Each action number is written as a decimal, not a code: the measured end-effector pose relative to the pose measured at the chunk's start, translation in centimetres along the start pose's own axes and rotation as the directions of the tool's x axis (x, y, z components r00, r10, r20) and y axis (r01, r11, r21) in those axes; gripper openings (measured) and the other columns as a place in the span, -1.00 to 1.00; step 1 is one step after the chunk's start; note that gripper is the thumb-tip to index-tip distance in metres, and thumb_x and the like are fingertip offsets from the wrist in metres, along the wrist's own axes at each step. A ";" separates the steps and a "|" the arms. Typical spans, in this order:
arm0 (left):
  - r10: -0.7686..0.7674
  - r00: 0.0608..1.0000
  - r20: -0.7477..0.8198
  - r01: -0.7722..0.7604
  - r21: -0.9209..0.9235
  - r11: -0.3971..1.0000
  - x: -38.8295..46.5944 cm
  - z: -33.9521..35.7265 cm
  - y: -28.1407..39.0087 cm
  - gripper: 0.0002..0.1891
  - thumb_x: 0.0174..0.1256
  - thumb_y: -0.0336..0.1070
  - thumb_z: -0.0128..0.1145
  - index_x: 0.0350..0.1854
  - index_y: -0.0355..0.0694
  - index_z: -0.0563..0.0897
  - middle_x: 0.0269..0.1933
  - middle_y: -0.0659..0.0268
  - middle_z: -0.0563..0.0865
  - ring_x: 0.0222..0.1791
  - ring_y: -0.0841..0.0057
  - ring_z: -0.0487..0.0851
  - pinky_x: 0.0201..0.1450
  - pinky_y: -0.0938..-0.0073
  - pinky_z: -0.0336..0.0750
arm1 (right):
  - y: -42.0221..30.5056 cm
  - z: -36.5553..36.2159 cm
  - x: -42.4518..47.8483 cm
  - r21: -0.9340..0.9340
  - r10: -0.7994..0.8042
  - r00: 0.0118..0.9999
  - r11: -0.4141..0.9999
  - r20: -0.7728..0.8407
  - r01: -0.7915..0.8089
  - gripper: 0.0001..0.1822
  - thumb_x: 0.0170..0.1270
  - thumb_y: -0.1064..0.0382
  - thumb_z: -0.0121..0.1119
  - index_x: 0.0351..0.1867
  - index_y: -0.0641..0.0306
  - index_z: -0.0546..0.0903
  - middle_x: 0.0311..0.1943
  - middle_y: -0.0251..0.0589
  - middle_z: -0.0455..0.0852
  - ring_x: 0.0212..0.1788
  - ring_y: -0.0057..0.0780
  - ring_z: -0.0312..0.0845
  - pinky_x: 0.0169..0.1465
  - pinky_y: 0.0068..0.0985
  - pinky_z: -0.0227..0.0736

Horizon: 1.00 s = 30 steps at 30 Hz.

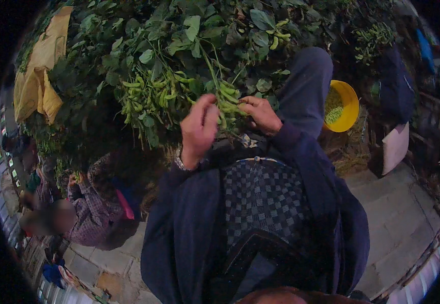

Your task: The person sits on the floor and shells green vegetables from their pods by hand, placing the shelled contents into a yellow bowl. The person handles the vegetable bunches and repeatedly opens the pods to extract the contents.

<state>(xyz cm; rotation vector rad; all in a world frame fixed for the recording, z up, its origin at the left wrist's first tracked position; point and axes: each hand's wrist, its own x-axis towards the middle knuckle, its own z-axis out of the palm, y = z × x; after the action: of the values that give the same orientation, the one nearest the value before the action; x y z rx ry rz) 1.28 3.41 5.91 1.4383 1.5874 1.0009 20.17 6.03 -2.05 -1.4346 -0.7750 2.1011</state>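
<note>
A leafy soybean stalk with green pods (227, 91) lies across the front of the plant heap, between my hands. My right hand (260, 114) has its thumb and fingertips closed on a pod at the right side of this cluster. My left hand (201, 127) is at the cluster's left side, blurred, its fingers partly bent; whether it grips anything cannot be made out. More pods on stems (155, 95) hang to the left of my left hand. A yellow bucket (351, 106) holding small green beans or pods (334, 114) stands to the right, beside my knee.
A large heap of leafy soybean plants (128, 45) spreads in front. A yellowish woven sack (37, 76) lies on its left. Co-workers sit at the lower left, one in a checked top (90, 220). A pale cushion or sack (396, 148) stands right, by stone paving (387, 212).
</note>
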 end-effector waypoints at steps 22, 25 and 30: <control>-0.363 0.819 0.444 0.460 -0.129 0.879 -3.1 2.7 -4.2 -0.73 0.49 -0.22 -0.02 -0.06 -0.34 0.61 -0.50 0.34 0.65 -0.68 0.67 0.56 -0.69 0.65 0.34 | 0.3 -1.0 0.0 0.274 0.076 0.956 0.949 0.283 -0.156 -0.73 0.24 0.30 0.27 -0.05 0.34 0.63 -0.37 -0.42 0.61 -0.45 -0.79 0.38 -0.52 -0.73 0.19; -0.384 0.807 0.448 0.532 -0.269 0.803 -2.3 2.6 -3.8 -0.73 0.50 -0.23 -0.03 -0.13 -0.36 0.61 -0.52 0.35 0.64 -0.70 0.71 0.50 -0.71 0.67 0.29 | 0.3 -1.5 0.1 0.260 0.039 0.944 0.957 0.328 -0.130 -0.67 0.25 0.28 0.28 0.02 0.35 0.63 -0.30 -0.37 0.66 -0.40 -0.75 0.44 -0.45 -0.72 0.28; -0.441 0.728 0.524 0.643 -0.299 0.705 -1.5 2.3 -3.3 -0.74 0.48 -0.26 -0.03 -0.28 -0.33 0.63 -0.59 0.36 0.62 -0.76 0.75 0.40 -0.74 0.69 0.20 | -1.2 -0.6 -0.8 0.072 -0.041 0.968 0.997 0.247 0.024 -0.58 0.26 0.28 0.31 0.13 0.40 0.59 -0.15 -0.27 0.71 -0.25 -0.62 0.59 -0.18 -0.60 0.50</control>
<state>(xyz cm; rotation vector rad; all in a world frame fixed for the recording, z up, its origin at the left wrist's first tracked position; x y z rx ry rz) 2.16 1.83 1.96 0.6878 1.2242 0.5871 21.13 6.46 -0.89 -1.1283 -0.8045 2.2866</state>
